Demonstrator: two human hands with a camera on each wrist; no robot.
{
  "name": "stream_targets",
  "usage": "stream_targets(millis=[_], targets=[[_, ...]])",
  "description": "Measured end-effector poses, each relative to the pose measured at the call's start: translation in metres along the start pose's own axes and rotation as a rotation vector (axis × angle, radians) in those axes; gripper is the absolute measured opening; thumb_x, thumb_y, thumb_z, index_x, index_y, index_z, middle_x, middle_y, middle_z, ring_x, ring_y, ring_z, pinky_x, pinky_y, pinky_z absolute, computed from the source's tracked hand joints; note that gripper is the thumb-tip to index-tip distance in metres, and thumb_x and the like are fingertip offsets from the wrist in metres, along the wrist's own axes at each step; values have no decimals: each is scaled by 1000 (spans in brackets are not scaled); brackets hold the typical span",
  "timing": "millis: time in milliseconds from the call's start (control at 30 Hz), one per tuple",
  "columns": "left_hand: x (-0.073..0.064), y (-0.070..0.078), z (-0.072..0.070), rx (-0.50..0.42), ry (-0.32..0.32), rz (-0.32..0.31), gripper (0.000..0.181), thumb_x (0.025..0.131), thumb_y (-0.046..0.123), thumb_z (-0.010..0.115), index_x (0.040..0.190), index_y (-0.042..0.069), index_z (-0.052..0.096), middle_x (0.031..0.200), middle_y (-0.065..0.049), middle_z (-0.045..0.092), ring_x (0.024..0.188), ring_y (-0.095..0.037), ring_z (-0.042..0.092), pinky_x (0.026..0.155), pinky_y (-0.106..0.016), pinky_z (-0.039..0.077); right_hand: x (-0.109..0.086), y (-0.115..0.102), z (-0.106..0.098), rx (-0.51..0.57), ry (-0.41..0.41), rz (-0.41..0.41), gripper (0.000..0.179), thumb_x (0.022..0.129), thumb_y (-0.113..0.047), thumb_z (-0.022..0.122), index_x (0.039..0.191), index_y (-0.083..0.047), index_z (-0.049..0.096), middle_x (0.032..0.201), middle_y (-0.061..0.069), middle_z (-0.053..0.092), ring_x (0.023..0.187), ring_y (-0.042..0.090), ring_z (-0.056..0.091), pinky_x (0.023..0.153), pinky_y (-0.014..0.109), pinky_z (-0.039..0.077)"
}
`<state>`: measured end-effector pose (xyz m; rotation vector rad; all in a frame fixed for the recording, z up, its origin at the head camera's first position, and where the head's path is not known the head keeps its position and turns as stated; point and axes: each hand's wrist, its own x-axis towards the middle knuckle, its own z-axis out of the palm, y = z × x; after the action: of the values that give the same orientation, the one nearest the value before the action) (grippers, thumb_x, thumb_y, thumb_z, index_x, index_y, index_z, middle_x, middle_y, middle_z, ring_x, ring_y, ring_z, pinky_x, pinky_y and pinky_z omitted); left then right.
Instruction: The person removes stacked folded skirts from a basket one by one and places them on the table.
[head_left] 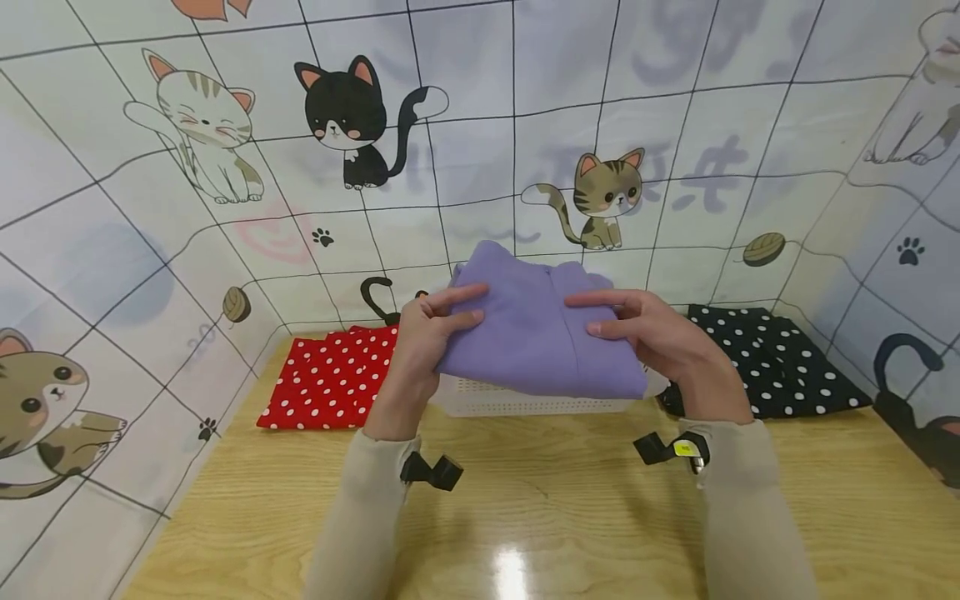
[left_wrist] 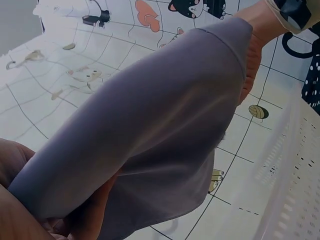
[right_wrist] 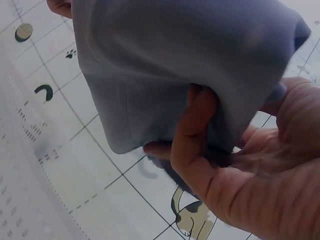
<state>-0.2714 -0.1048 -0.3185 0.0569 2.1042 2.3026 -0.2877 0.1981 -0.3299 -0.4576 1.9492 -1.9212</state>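
Note:
A folded lavender cloth [head_left: 525, 333] is held up in front of me between both hands, over a white perforated basket [head_left: 525, 406]. My left hand [head_left: 429, 333] grips its left side, with thumb and forefinger on the near face. On the right side, my right hand [head_left: 663, 332] grips it the same way. From the right wrist view, fingers of the right hand [right_wrist: 210, 170] curl behind the hanging cloth [right_wrist: 150, 65]. The left wrist view shows the cloth [left_wrist: 150, 110] stretching from one hand to the other, its lower layer drooping.
A red cloth with white dots [head_left: 330, 379] lies on the wooden table [head_left: 525, 500] to the left of the basket. To the right lies a black cloth with white dots [head_left: 780, 358]. A cat-printed sheet [head_left: 480, 150] encloses the back and sides.

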Motion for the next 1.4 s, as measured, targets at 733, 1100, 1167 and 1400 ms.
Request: stream_targets(millis=[733, 1100, 1167, 1400], targets=[[-59, -14, -36, 207, -402, -28, 59, 87, -2, 68, 142, 18, 62, 151, -11, 50, 125, -37, 63, 99, -47, 58, -55, -3, 27, -373, -157, -285, 65, 96, 0, 66, 156, -10, 44, 161, 25, 32, 125, 14, 57, 89, 34, 61], [-74, -26, -44, 223, -500, -74, 73, 87, 0, 69, 151, 30, 53, 161, -10, 37, 132, -39, 56, 104, -52, 55, -81, 11, 44, -375, -150, -249, 68, 98, -3, 65, 160, -16, 39, 163, 23, 24, 129, 31, 54, 91, 36, 60], [-76, -25, -44, 212, -531, -59, 78, 87, -2, 67, 155, 31, 48, 164, -9, 31, 139, -40, 49, 107, -54, 53, -85, 11, 47, -377, -146, -245, 69, 98, -3, 66, 160, -16, 39, 161, 26, 24, 126, 33, 57, 89, 37, 61], [-79, -26, -41, 221, -581, -20, 92, 83, -9, 63, 160, 34, 37, 169, -6, 17, 151, -37, 30, 117, -59, 41, -89, 12, 48, -437, -140, -249, 68, 97, -6, 68, 159, -18, 42, 159, 25, 29, 118, 17, 60, 87, 33, 59]])
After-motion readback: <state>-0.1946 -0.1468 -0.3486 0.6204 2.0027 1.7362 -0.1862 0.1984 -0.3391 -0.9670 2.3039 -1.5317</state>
